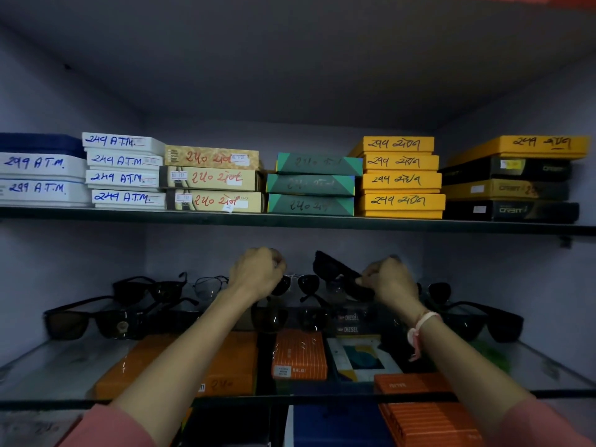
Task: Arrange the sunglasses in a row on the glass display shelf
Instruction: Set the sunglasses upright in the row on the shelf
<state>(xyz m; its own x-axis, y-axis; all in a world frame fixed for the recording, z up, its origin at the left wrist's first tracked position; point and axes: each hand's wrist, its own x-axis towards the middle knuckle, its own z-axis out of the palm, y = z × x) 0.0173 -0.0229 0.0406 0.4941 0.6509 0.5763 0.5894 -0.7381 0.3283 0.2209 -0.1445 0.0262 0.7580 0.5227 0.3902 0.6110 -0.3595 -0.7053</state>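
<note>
- Two hands are reaching over the glass display shelf point(64, 369), both arms stretching forward from pink sleeves.
- My right hand point(388, 279) is curling tight around a black pair of sunglasses point(335, 269), holding it tilted in the air above the back of the shelf — the frame is sticking out to the left of my knuckles.
- My left hand point(258, 272) is clenching into a loose fist; I cannot tell whether it is pinching anything, though a silver-bridged pair point(298, 283) is sitting just beside it, between my two hands.
- Far to the left, a big dark pair point(93, 322) is lying near the front of the glass, with another black pair point(151, 287) and a thin wire frame point(209, 285) lying behind it.
- Off to the right of my right wrist, one more dark pair point(487, 321) is resting on the glass, well apart from the left group.
- Under the glass, orange boxes point(300, 356) are showing through — and on the upper shelf point(290, 221), stacks of white boxes point(125, 171) and yellow boxes point(400, 179) are standing in a line.
</note>
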